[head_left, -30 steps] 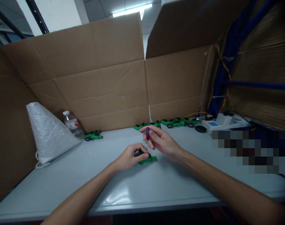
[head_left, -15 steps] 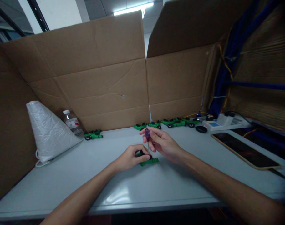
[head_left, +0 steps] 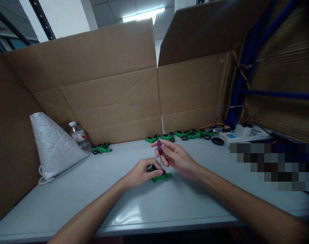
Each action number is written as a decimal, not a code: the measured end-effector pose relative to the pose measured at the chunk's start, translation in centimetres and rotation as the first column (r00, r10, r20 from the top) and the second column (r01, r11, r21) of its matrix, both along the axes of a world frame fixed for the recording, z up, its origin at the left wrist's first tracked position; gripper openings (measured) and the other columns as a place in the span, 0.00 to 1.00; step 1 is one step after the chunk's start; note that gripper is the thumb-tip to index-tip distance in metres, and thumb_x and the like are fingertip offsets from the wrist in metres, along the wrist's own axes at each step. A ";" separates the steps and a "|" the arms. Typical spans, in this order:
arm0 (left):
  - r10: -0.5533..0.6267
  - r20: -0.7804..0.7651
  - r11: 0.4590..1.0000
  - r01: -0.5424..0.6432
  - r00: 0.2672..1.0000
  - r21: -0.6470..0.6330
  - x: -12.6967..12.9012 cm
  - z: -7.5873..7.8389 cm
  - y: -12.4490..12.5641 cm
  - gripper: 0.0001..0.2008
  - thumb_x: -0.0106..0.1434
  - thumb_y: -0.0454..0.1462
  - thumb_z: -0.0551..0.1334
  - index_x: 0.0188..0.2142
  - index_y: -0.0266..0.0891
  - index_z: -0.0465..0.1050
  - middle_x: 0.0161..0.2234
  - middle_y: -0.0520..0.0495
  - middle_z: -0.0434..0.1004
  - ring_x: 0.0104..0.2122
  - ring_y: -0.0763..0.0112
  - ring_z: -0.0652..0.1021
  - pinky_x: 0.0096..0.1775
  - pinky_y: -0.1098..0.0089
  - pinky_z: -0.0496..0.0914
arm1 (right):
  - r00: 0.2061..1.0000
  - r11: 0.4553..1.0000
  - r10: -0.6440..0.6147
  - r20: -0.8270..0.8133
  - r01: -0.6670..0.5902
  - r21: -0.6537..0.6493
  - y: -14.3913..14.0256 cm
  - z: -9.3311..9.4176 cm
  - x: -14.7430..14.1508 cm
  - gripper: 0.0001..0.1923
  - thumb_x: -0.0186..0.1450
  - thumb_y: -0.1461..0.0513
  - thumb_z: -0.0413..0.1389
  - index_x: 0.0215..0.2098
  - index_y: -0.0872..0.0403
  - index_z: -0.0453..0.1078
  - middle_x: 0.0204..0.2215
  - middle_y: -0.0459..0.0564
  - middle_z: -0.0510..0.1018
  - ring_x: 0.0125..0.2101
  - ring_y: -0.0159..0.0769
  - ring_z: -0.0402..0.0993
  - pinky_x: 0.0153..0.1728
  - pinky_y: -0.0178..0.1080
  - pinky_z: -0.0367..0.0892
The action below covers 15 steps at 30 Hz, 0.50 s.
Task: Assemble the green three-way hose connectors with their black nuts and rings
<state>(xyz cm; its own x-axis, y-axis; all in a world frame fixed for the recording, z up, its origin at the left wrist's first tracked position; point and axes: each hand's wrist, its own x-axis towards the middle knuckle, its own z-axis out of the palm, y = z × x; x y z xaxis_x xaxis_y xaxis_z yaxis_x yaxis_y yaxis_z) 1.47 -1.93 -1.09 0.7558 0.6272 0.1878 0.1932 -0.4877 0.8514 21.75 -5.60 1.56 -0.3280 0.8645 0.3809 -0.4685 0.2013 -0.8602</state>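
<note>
A cardboard wall [head_left: 105, 88] is rising behind a pale table [head_left: 78, 210], where a bottle [head_left: 78, 135] and a silvery bag [head_left: 51, 145] are sitting at the left and other toys [head_left: 167, 137] are lining the far edge, as we are watching two bare hands at work near the middle. We are seeing the left hand [head_left: 139, 174] pinching a small green toy [head_left: 162, 177], thumb and fingers curling over its dark upper side, while the right hand [head_left: 181, 157] is holding a purple screwdriver [head_left: 159, 148] by the handle between thumb and fingers. The toy is lying low over the table, just beyond the left fingertips and below the right fingers; the left hand is the nearer, touching it, and the right hand is hanging above, apart from it. The screwdriver's long axis is standing almost upright, handle on top, shaft pointing down at the toy's dark top and its lower end leaning slightly right. We are finding the tip too small to read, so we cannot tell whether it is touching or seated. The toy's own long axis is running left to right across our view, roughly square to the shaft, its narrow green end pointing right, clear of the left fingertips, its other end partly hiding within the left hand's grip.
</note>
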 end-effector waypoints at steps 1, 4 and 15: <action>-0.001 0.000 1.000 0.001 1.000 0.003 0.0 0.0 0.0 0.19 0.67 0.50 0.68 0.37 0.34 0.77 0.37 0.45 0.78 0.36 0.70 0.74 0.42 0.71 0.67 | 1.000 1.000 -0.008 0.008 0.008 0.009 0.0 0.0 0.0 0.20 0.71 0.46 0.61 0.46 0.54 0.72 0.34 0.46 0.77 0.20 0.23 0.66 0.22 0.31 0.64; -0.002 0.007 1.000 0.002 1.000 0.006 0.0 -0.3 0.1 0.18 0.68 0.50 0.68 0.37 0.34 0.77 0.38 0.45 0.79 0.37 0.69 0.75 0.42 0.70 0.67 | 0.998 0.998 -0.058 0.030 0.056 0.035 0.0 0.0 -0.1 0.20 0.69 0.47 0.64 0.43 0.54 0.71 0.36 0.47 0.78 0.20 0.23 0.66 0.22 0.31 0.64; 0.008 -0.006 1.000 -0.008 1.000 0.027 -0.1 -0.2 0.3 0.20 0.67 0.51 0.67 0.37 0.34 0.78 0.38 0.44 0.79 0.39 0.66 0.76 0.46 0.68 0.69 | 0.998 0.996 -0.062 0.032 0.059 0.073 0.1 -0.3 -0.1 0.20 0.71 0.45 0.60 0.45 0.52 0.69 0.36 0.46 0.77 0.20 0.23 0.68 0.21 0.30 0.64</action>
